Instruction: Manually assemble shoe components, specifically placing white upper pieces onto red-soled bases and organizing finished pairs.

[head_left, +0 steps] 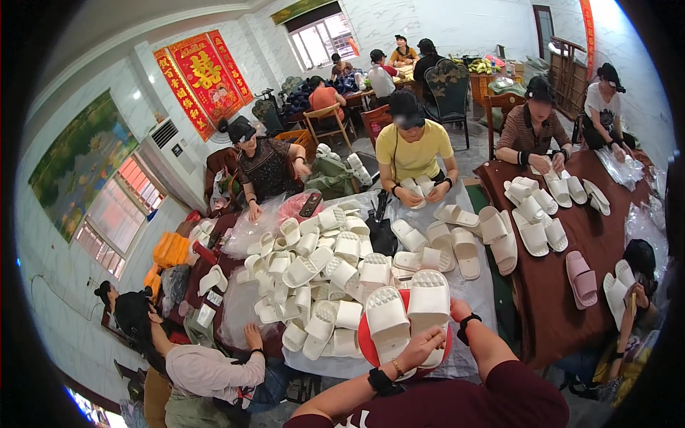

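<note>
Directly before me a pair of white slide slippers, the left slipper (386,314) and the right slipper (429,296), rests on a round red surface (364,345). My left hand (422,347) is over their heel ends with its fingers closed; anything pinched in them is too small to tell. Beside the right slipper's outer edge is my right hand (460,311), curled, its fingertips partly hidden. A large heap of white slippers (314,267) lies just beyond and to the left.
Across the table a person in yellow (414,153) holds slippers. Another person (214,367) leans in at the left. On the right, a brown-covered table (542,314) carries white slippers and a pink slipper (581,279). A black bag (382,232) lies beyond the heap.
</note>
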{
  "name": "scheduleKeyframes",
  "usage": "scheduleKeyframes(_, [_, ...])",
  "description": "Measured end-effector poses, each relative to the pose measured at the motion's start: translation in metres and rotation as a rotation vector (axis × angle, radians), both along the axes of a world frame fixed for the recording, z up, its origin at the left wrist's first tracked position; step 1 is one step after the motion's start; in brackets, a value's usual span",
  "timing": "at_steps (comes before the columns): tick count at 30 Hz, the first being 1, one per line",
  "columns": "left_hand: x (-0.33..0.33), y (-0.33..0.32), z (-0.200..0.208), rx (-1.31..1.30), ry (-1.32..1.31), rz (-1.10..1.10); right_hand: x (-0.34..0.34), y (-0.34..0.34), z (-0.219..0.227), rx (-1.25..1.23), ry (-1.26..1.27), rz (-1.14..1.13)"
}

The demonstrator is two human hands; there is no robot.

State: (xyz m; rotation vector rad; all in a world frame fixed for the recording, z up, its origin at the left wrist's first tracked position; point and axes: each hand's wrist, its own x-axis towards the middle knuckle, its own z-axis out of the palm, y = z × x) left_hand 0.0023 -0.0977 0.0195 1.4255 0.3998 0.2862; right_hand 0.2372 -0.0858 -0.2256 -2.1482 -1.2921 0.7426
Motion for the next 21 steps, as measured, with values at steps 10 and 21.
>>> scheduleKeyframes(10, [0.016, -0.001, -0.002, 0.166, -0.014, -0.083, 0.056, -0.011, -0.079, 0.296, 0.079, -0.703])
scheduleKeyframes(21, [0.009, -0.01, 0.003, 0.201, 0.046, -0.156, 0.029, 0.028, -0.022, -0.437, -0.649, 0.564])
